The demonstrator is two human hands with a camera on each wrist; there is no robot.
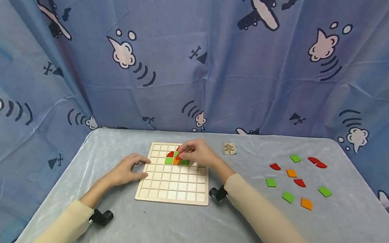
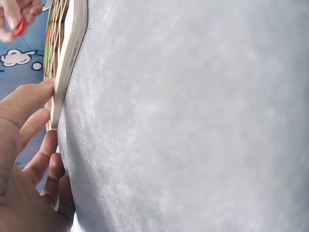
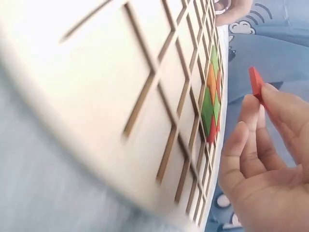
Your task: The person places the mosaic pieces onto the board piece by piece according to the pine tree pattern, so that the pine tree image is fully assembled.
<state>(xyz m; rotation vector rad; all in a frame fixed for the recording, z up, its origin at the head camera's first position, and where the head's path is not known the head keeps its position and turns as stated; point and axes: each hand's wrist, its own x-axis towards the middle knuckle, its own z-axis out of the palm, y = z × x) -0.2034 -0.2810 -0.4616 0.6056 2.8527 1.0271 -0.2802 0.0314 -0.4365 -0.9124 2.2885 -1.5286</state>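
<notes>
A wooden grid board [image 1: 173, 185] lies on the table, with two green squares, [image 1: 168, 161] one left and one right of an orange square [image 1: 176, 162], set in its upper cells. Red curved pieces [image 1: 170, 154] and another green square sit in the row above, partly covered by my right hand [image 1: 197, 152]. Between its thumb and index finger, that hand pinches a red piece [image 3: 256, 81], raised over the board in the right wrist view. My left hand [image 1: 125, 170] touches the board's left edge with spread, loosely bent fingers.
Right of the board lie scattered loose pieces: several green squares [image 1: 288, 197], two orange squares [image 1: 307, 204] and several red curved pieces [image 1: 300, 183]. A small patterned card [image 1: 229, 148] rests behind the right forearm. A blue printed curtain [image 1: 172, 58] hangs along the table's back.
</notes>
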